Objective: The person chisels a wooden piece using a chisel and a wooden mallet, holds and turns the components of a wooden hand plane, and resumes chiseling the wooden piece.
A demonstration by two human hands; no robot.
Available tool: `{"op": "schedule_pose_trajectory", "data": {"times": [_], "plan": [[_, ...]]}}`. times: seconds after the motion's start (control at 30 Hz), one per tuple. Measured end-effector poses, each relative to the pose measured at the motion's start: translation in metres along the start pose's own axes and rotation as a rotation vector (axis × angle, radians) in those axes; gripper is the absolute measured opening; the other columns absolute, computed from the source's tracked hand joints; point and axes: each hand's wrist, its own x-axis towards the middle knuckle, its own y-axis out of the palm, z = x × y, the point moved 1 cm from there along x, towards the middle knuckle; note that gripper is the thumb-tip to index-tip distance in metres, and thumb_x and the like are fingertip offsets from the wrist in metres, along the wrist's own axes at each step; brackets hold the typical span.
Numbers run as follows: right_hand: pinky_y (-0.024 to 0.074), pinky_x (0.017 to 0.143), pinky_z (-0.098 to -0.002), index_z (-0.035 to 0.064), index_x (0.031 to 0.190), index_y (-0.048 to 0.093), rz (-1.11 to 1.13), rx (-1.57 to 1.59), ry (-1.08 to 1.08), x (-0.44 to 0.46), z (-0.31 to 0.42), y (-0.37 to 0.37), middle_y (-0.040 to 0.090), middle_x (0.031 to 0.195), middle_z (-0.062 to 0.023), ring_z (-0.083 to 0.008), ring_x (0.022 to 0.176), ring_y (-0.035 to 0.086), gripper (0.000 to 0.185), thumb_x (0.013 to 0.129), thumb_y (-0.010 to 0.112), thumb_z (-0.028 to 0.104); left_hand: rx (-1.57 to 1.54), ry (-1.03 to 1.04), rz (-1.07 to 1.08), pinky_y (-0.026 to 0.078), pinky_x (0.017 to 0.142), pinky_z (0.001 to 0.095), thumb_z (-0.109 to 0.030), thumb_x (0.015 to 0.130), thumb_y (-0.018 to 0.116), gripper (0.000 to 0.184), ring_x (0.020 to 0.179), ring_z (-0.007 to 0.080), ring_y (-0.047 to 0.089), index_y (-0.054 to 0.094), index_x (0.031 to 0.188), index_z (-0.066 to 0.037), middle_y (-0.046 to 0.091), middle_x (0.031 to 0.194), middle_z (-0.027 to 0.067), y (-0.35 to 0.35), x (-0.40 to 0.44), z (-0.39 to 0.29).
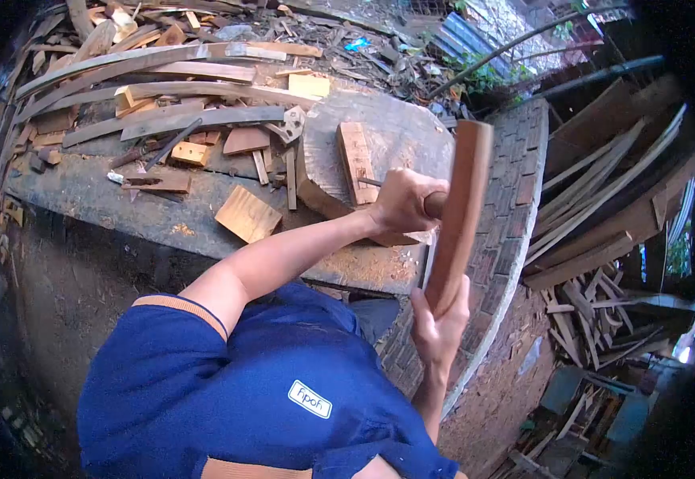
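Observation:
My left hand (405,198) is closed around the wooden handle of a chisel (370,182). Its thin metal blade reaches left to a reddish wood block (354,148), which lies on a thick round-edged stump (415,128). The exact contact at the blade's tip is too small to make out. In my right hand (441,319) is the lower end of a thick wooden bar (461,215), held upright like a mallet. Seen from here, the bar overlaps the end of the chisel handle; whether they touch, I cannot tell.
A plank bench (84,188) carries curved wooden strips (180,92), a square wood piece (247,214), a small block with holes (191,153) and a dark metal rod (173,144). A low brick ledge (511,168) runs along the right, with stacked boards (603,215) beyond.

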Motion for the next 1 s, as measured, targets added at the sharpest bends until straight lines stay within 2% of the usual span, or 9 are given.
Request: {"op": "schedule_pose_trajectory", "data": {"times": [0.07, 0.2, 0.3, 0.4, 0.57, 0.6, 0.77, 0.83, 1.0], "plan": [[0.0393, 0.04, -0.0235, 0.0005, 0.117, 0.045, -0.107, 0.17, -0.033, -0.006, 0.004, -0.004, 0.048, 0.072, -0.0029, -0.0087, 0.05, 0.049, 0.044, 0.08, 0.063, 0.014, 0.003, -0.03, 0.027, 0.048, 0.056, 0.0351, -0.017, 0.06, 0.078, 0.025, 0.062, 0.03, 0.063, 0.064, 0.078, -0.009, 0.062, 0.068, 0.0125, 0.0, -0.006, 0.0], [0.0449, 0.046, -0.0247, 0.0023, 0.12, 0.044, -0.44, 0.421, -0.265, -0.011, 0.02, 0.003, 0.051, 0.072, -0.0045, -0.011, 0.051, 0.05, 0.044, 0.082, 0.062, 0.013, -0.012, -0.019, 0.026, 0.048, 0.056, 0.0352, -0.018, 0.059, 0.08, 0.026, 0.063, 0.0306, 0.064, 0.065, 0.078, -0.009, 0.062, 0.068, 0.0124, -0.004, -0.006, -0.001], [0.045, 0.056, -0.0273, 0.0023, 0.11, 0.046, 0.016, -0.051, 0.047, -0.011, -0.012, 0.016, 0.051, 0.077, -0.0052, -0.0129, 0.061, 0.052, 0.033, 0.083, 0.062, 0.012, -0.039, -0.01, 0.026, 0.05, 0.057, 0.0378, -0.023, 0.06, 0.079, 0.023, 0.066, 0.0301, 0.065, 0.067, 0.079, -0.016, 0.065, 0.071, 0.0106, -0.004, -0.006, -0.003], [0.0437, 0.063, -0.0277, 0.002, 0.105, 0.046, 0.044, 0.071, 0.086, -0.015, -0.009, 0.012, 0.051, 0.081, -0.0055, -0.0123, 0.07, 0.051, 0.032, 0.083, 0.064, 0.017, -0.086, -0.091, 0.025, 0.048, 0.054, 0.0359, -0.02, 0.064, 0.078, 0.021, 0.061, 0.0292, 0.063, 0.067, 0.081, -0.013, 0.063, 0.067, 0.0115, -0.008, -0.006, 0.006], [0.0446, 0.055, -0.0281, 0.0019, 0.106, 0.047, -0.062, 0.222, 0.103, -0.018, -0.013, 0.011, 0.053, 0.072, -0.0045, -0.0122, 0.059, 0.053, 0.039, 0.081, 0.071, 0.019, -0.431, -0.189, -0.315, 0.046, 0.055, 0.0242, -0.005, 0.076, 0.071, 0.006, 0.066, 0.006, 0.059, 0.066, 0.079, -0.003, 0.064, 0.07, -0.0001, -0.039, 0.012, 0.019], [0.0433, 0.052, -0.0269, 0.0024, 0.104, 0.047, -0.059, 0.241, 0.1, -0.019, -0.017, 0.01, 0.052, 0.071, -0.0036, -0.0108, 0.057, 0.051, 0.037, 0.081, 0.07, 0.019, -0.219, -0.212, -0.345, 0.047, 0.057, 0.0221, -0.007, 0.081, 0.068, 0.006, 0.065, 0.0053, 0.059, 0.066, 0.082, -0.002, 0.064, 0.071, -0.0017, -0.047, 0.012, 0.033], [0.0401, 0.045, -0.0244, 0.0036, 0.101, 0.047, -0.065, 0.232, 0.092, -0.03, -0.039, 0.011, 0.05, 0.07, -0.002, -0.0085, 0.05, 0.049, 0.032, 0.082, 0.069, 0.017, -0.555, -0.484, -0.71, 0.042, 0.039, 0.0207, -0.016, 0.082, 0.07, 0.018, 0.044, 0.0059, 0.051, 0.06, 0.07, -0.007, 0.055, 0.055, -0.0007, -0.082, 0.029, 0.058], [0.0432, 0.044, -0.0237, 0.0034, 0.101, 0.046, -0.043, 0.236, 0.146, -0.033, -0.033, 0.01, 0.052, 0.074, -0.0032, -0.0101, 0.051, 0.052, 0.029, 0.083, 0.066, 0.015, -0.613, -0.506, -0.747, 0.031, 0.038, 0.022, -0.013, 0.082, 0.069, 0.027, 0.04, 0.006, 0.042, 0.048, 0.066, -0.009, 0.046, 0.053, -0.0028, -0.084, 0.034, 0.05], [0.0424, 0.044, -0.0247, 0.0032, 0.102, 0.046, -0.069, 0.308, 0.198, -0.035, -0.026, 0.009, 0.053, 0.072, -0.0033, -0.0101, 0.05, 0.051, 0.032, 0.083, 0.068, 0.016, -0.529, -0.375, -0.483, 0.035, 0.041, 0.0213, -0.014, 0.083, 0.069, 0.02, 0.044, 0.0053, 0.046, 0.055, 0.071, -0.007, 0.049, 0.055, -0.0024, -0.069, 0.036, 0.034]]}}
